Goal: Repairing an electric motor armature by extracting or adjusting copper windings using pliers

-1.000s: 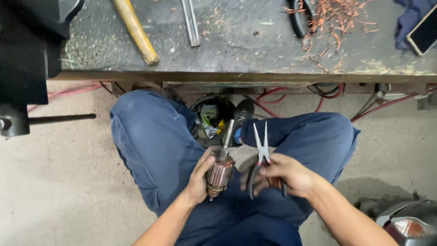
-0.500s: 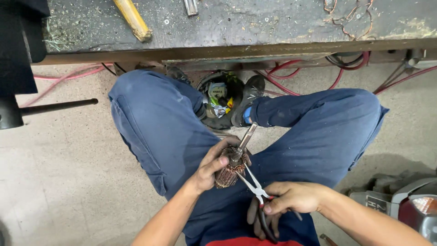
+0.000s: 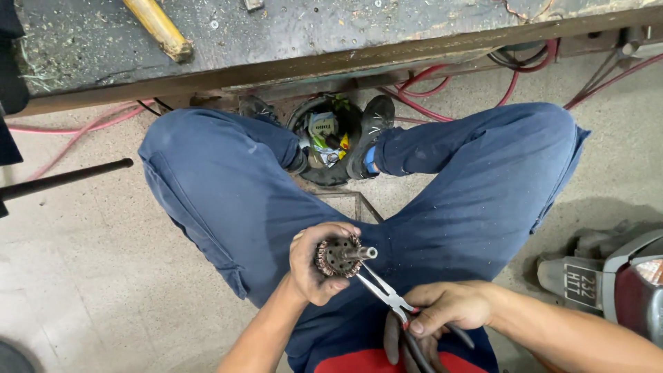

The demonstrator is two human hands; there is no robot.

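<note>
My left hand (image 3: 314,266) is curled nearly closed around one motor armature (image 3: 338,257), fingers wrapped about its body so that the end face points up at me. My right hand (image 3: 445,307) is closed around the dark handles of one pair of long-nose pliers (image 3: 387,295), thumb on top, and the slim metal jaws reach up and to the left until their tips sit at the lower edge of the armature, just under the shaft. I cannot tell whether the tips pinch anything

The armature sits over my lap, between my two knees. Its round end is dark, ringed with small holes, with reddish-brown copper winding showing around the rim and a short grey steel shaft poking out to the right

I count two hands, one armature and one pair of pliers. My two legs in blue trousers (image 3: 228,200) spread out over the concrete floor (image 3: 83,276). Ahead lies the worn dark surface (image 3: 311,34) with one yellow wooden handle (image 3: 159,27) on it, and red cables (image 3: 442,83) run beneath it
</note>
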